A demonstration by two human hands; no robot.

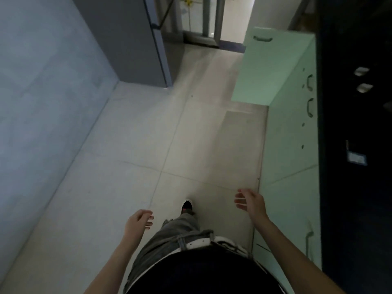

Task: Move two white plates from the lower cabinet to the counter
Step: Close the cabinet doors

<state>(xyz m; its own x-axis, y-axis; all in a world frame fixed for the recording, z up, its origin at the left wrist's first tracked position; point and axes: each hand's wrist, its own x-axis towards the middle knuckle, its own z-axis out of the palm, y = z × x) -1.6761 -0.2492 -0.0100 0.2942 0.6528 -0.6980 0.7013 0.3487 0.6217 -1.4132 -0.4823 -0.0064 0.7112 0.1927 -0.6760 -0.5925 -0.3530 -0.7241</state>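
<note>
Head view: 2 empty hands (250, 201).

under my feet the floor tiles (131, 145) look smooth with a dull sheen, the pale green cabinet fronts (290, 145) smooth and matt, my grey trousers (169, 236) rough faded denim cloth.

The desk (356, 124) along the right edge lies so dark that its surface barely reads; two pale objects (363, 78) on it are too dim to name. The open cabinet door (273, 66) hides the cabinet's inside. Both forearms are cut off by the bottom edge, and the whole view is soft with blur.
</note>
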